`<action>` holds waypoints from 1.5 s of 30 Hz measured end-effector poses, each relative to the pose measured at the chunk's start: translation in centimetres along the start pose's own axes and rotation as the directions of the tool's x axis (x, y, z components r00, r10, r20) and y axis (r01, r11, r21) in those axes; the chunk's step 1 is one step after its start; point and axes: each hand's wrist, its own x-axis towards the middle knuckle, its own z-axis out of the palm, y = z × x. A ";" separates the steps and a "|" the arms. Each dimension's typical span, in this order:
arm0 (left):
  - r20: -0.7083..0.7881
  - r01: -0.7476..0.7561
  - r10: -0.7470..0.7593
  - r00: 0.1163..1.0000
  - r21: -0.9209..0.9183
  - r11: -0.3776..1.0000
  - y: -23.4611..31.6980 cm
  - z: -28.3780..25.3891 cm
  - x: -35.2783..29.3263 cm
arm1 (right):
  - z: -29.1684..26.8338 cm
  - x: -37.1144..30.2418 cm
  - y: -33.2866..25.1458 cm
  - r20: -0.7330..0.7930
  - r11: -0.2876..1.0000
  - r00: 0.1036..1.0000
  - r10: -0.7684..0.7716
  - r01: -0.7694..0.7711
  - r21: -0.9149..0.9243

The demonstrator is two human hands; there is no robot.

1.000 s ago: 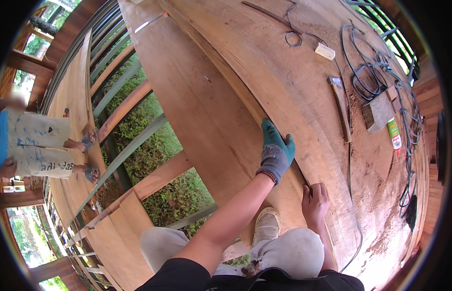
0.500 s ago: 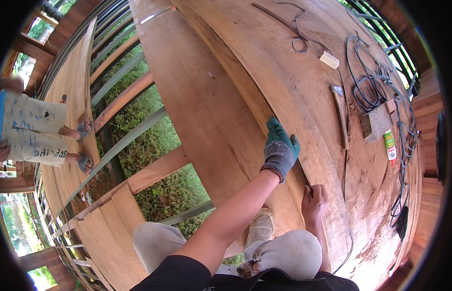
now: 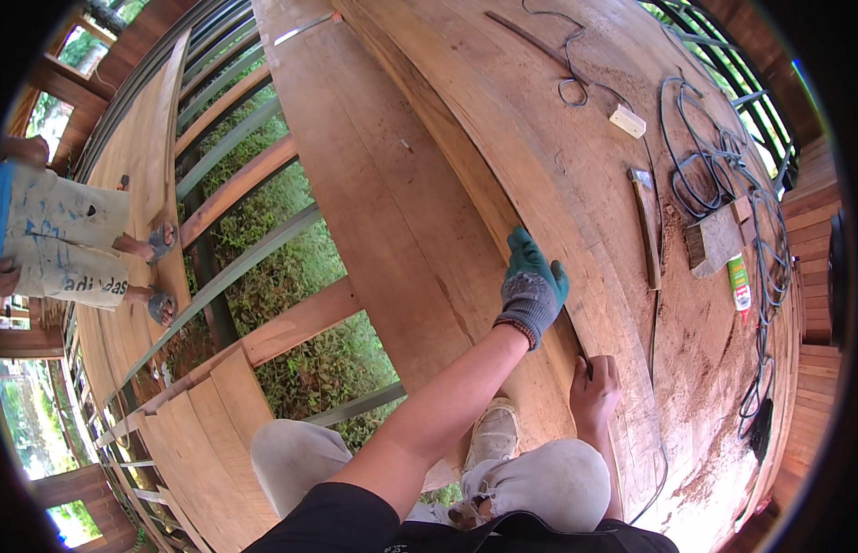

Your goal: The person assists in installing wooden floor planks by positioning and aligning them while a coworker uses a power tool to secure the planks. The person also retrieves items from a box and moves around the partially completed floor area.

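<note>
A long wooden plank lies on the boards and runs away from me. My left hand, in a grey and green glove, rests on this plank beside its right edge, fingers stretched forward and thumb apart. Nearer to me on the right, my bare right hand is closed at the same edge. A thin dark pencil-like piece pokes out between its thumb and fingers; its kind is not clear. Between my legs, my shoe stands on the boards.
To the left, open joists show greenery below, and a person in stained trousers stands on planks. On the right lie a hammer, a grey block, a green-and-white tube, a white power socket and coiled cables.
My view has shifted slightly. Both hands stay in nearly the same places on the plank. The other person's upper hand has moved a little.
</note>
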 end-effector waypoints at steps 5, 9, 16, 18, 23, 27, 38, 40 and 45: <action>-0.025 -0.006 0.005 1.000 -0.053 0.999 -0.3 0.7 0.0 | -0.1 -0.1 0.2 0.001 1.000 1.000 0.004 -0.004 -0.005; 0.082 0.045 -0.034 0.996 -0.137 0.989 0.4 0.2 0.1 | -0.3 -0.3 0.6 0.005 1.000 1.000 0.011 -0.011 -0.002; 0.141 0.025 -0.011 0.990 -0.096 0.995 0.4 -1.2 0.8 | 1.1 -0.1 3.2 0.010 0.994 1.000 -0.029 0.030 -0.108; 0.142 0.057 -0.029 0.990 -0.201 0.978 -2.4 -4.2 0.4 | 1.3 0.3 3.9 0.004 0.995 1.000 -0.026 0.027 -0.101; -0.404 0.353 -0.458 0.792 -0.309 0.883 -19.7 -8.5 -4.4 | 1.0 1.5 3.7 0.040 0.981 0.999 -0.012 0.019 -0.193; -0.433 0.572 -0.717 0.546 -0.433 0.697 -27.2 -6.8 -10.7 | 0.9 2.0 5.8 0.046 0.981 0.998 -0.035 0.043 -0.189; -0.139 0.593 -0.797 0.588 -0.595 0.542 -24.2 -6.5 -15.6 | 0.9 4.4 7.6 0.190 0.894 0.981 -0.030 0.112 -0.434; -0.041 0.600 -0.788 0.614 -0.625 0.500 -23.1 -7.5 -15.9 | 0.8 4.6 8.9 0.177 0.872 0.984 -0.034 0.116 -0.475; 0.107 0.711 -0.819 0.563 -0.568 0.414 -21.8 -8.4 -18.5 | -1.1 5.7 10.7 0.238 0.817 0.963 0.127 0.035 -0.576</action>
